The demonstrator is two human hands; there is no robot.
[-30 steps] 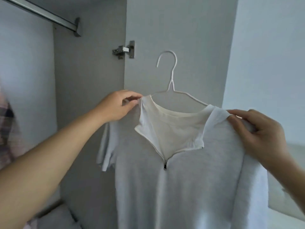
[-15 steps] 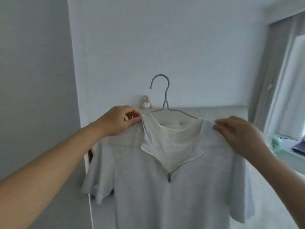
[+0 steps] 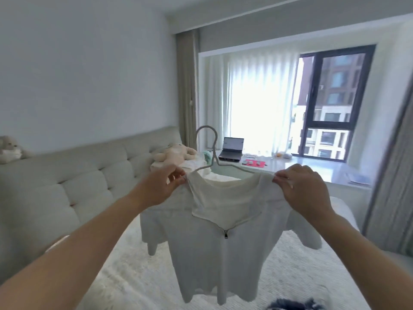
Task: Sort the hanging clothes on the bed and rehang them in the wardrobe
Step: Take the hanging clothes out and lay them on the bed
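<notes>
**Shirt on its hanger, held over the bed**

Progress looked early to middling. The pale grey shirt (image 3: 214,249) was on its wire hanger (image 3: 213,153) and in the air above the bed (image 3: 125,271), carried by both shoulders. No wardrobe showed in the view, so rehanging was not done for this garment, and laying it down for sorting seemed the step in hand. A dark item (image 3: 292,306) at the bottom edge may have been another garment, though too little showed to tell.

The left hand (image 3: 156,189) pinched the shirt's left shoulder between thumb and fingers; the right hand (image 3: 306,191) was closed on the other shoulder in the same way.

The shirt hung upright, long axis vertical, collar and hook uppermost, hem toward the bed. Its zipped front faced the person, and its shoulder line ran left to right, roughly level.
</notes>
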